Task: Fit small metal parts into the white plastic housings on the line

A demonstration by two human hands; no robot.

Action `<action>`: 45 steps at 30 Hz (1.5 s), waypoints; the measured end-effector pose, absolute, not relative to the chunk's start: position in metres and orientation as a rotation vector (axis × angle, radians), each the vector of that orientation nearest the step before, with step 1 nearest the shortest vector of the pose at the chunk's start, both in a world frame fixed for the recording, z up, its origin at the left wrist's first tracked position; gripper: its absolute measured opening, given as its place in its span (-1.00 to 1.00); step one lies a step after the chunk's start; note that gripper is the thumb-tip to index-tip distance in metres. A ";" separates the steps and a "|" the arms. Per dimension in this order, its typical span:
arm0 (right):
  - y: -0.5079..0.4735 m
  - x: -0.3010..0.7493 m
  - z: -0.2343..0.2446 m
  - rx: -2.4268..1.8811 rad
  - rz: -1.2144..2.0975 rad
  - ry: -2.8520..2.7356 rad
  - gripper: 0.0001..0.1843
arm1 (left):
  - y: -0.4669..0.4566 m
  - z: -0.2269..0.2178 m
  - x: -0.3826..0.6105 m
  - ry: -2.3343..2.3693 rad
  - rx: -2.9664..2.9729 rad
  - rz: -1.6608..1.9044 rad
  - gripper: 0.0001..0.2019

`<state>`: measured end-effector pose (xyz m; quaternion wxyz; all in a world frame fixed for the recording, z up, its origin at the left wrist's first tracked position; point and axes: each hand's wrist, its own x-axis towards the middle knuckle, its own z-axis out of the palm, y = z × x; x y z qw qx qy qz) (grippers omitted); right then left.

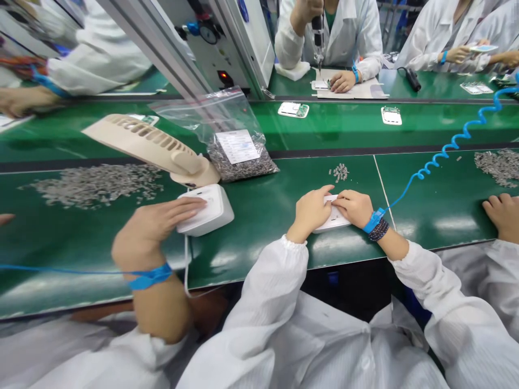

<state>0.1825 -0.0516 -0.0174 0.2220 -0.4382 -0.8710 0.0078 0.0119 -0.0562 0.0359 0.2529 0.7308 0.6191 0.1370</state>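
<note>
My left hand (312,210) and my right hand (353,208) meet over a small flat white device (335,220) lying on the green mat (263,216). Both hands have their fingers curled and pinched onto its top edge. My right wrist wears a blue strap (373,220) with a coiled blue cord (450,145) running off to the upper right. A small heap of tiny metal parts (340,172) lies just beyond my hands.
To my left a co-worker's hand (156,224) rests on the white base (211,210) of a beige desk fan (141,141). Behind it stands a clear bag of metal parts (239,156). Loose parts are spread at left (97,185) and right (498,165). Another person's hand (503,213) is at right. White boards (293,109) lie on the belt.
</note>
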 end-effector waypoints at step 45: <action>-0.048 0.190 -0.017 -1.252 0.286 -2.276 -0.77 | -0.049 0.037 0.007 1.647 1.826 0.492 -0.48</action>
